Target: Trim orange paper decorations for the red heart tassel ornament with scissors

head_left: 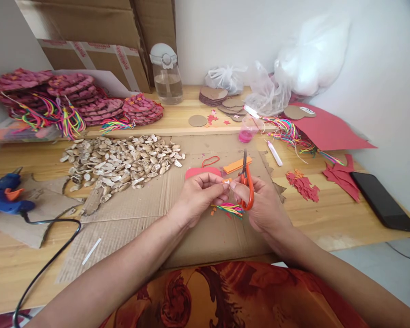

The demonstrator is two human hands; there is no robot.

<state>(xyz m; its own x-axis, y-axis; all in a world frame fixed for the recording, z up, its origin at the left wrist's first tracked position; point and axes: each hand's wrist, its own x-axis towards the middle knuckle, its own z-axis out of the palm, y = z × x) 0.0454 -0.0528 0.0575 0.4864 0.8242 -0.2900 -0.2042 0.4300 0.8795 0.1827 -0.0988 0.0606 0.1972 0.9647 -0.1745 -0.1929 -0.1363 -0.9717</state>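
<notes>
Between the fingertips of both hands is a small orange paper piece (227, 181) with a whitish patch on it. My left hand (200, 193) pinches its left side. My right hand (259, 200) touches the other side and also holds scissors (248, 182) with orange handles, blades pointing up and away. Behind the hands lies a red paper shape (202, 172), partly hidden, with a red cord loop (211, 161) by it. An orange paper strip (237, 165) rests beyond the scissors. Colourful strings (230, 209) and orange scraps lie beneath the hands.
Peanut shells (123, 159) cover the cardboard's (136, 218) back left. A blue glue gun (7, 193) with a black cord lies far left. Stacked pink pieces (85, 98) and a water bottle (166, 77) stand behind. Red scraps (302, 186) and a phone (384, 200) lie right.
</notes>
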